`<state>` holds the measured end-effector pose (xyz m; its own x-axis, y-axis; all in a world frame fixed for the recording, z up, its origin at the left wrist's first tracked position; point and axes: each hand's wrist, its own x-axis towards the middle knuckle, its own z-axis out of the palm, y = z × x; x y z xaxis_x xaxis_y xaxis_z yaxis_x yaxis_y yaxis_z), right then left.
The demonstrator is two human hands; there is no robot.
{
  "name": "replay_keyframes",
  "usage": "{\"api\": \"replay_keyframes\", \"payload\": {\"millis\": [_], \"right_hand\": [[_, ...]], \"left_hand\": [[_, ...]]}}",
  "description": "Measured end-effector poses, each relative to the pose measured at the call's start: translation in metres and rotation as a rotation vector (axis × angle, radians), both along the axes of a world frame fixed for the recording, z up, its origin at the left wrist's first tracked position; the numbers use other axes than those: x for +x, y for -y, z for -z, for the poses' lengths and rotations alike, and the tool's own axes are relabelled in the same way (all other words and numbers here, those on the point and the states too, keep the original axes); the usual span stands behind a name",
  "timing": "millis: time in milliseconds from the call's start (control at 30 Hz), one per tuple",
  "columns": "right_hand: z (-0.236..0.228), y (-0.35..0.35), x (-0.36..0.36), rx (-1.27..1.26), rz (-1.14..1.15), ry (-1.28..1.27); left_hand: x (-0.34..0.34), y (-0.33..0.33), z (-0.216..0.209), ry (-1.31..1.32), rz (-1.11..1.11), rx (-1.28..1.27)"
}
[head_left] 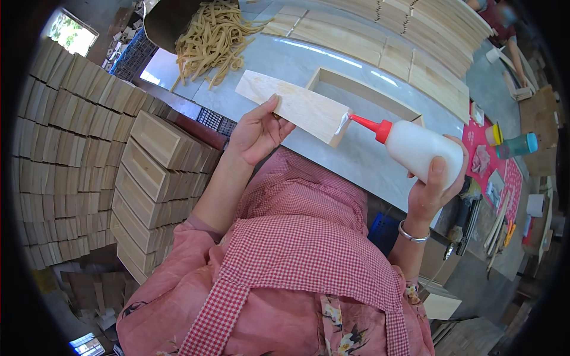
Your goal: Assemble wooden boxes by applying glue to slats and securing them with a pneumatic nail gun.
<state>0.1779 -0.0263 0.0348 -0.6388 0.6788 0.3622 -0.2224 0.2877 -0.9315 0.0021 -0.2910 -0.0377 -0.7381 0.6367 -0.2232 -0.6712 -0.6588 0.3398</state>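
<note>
My left hand (261, 132) grips a flat, pale wooden board (297, 105) near its lower left edge, thumb on top and fingers beneath. In my right hand (436, 181) is a white glue bottle (424, 151) with a red cap and a long red nozzle, held tipped to the left. The nozzle tip meets the right end of the board, where a streak of white glue (342, 123) lies along the edge. Just behind the board, a thin rectangular wooden frame (368, 95) rests on the pale tabletop (285, 56).
Tan rubber bands (214, 41) lie piled at the back left. Rows of wooden boards (344, 35) line the table's far side. Stacked wooden boxes (155, 169) stand at my left. To the right are a teal-lidded jar (516, 145) and an air tool (458, 228). Another person (504, 29) works at the far right.
</note>
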Motion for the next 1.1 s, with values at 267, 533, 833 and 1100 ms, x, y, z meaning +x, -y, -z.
{"api": "replay_keyframes", "payload": {"millis": [267, 533, 833, 1100], "right_hand": [[0.006, -0.001, 0.011, 0.238, -0.053, 0.010], [0.018, 0.003, 0.006, 0.098, -0.013, -0.040], [0.043, 0.007, 0.000, -0.276, -0.088, -0.094], [0.009, 0.015, -0.004, -0.254, -0.108, -0.172]], "left_hand": [[0.001, 0.004, 0.004, 0.021, 0.017, 0.024], [-0.012, 0.021, 0.004, 0.053, -0.021, 0.049], [-0.018, 0.047, -0.003, -0.210, -0.505, -0.375], [0.056, -0.052, -0.015, -0.830, -0.092, -0.887]]}}
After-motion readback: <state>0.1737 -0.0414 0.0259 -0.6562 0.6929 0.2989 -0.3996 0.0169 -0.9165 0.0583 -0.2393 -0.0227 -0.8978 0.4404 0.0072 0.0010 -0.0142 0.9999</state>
